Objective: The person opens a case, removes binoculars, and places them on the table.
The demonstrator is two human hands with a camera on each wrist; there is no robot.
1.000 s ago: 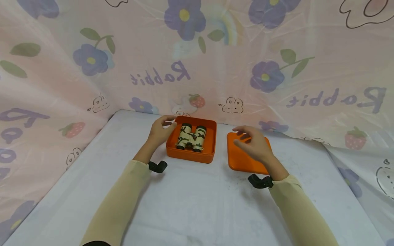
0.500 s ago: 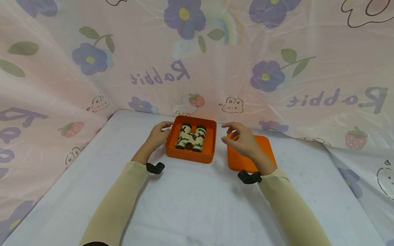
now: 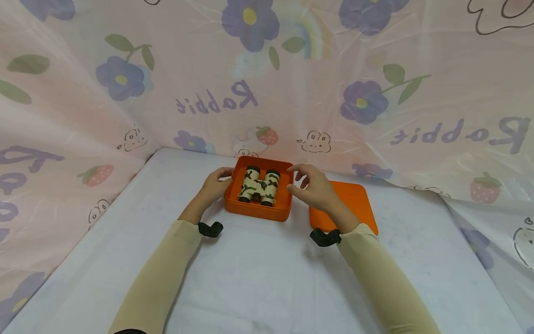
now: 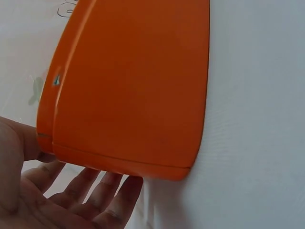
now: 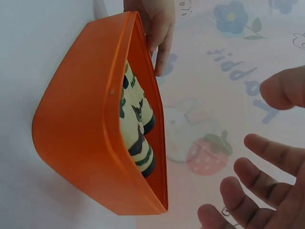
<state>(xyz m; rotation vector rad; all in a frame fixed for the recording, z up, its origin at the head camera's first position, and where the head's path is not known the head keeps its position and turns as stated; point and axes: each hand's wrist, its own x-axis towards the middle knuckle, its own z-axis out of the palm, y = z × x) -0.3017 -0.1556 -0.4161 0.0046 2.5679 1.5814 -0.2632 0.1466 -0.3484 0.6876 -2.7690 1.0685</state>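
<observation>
Small camouflage-pattern binoculars (image 3: 271, 186) lie inside an open orange box (image 3: 257, 212). My left hand (image 3: 214, 188) is at the box's left side. In the left wrist view its extended fingers (image 4: 116, 202) touch the box wall (image 4: 128, 86), with the thumb near the rim. My right hand (image 3: 314, 190) hovers at the box's right edge, thumb and fingers spread and holding nothing. A gap shows between that hand (image 5: 271, 191) and the box (image 5: 81, 114) in the right wrist view. Under the right forearm lies a flat orange lid (image 3: 354, 204).
A white cloth (image 3: 258, 273) covers the table. Printed curtain sheets (image 3: 292, 102) with flowers and rabbits hang behind and along the sides. Each wrist wears a black camera mount (image 3: 210, 229); the right one is close over the lid's front edge.
My right hand has moved left from above the lid to the box's right edge, uncovering more of the lid. My left hand has shifted slightly down along the box's left side.
</observation>
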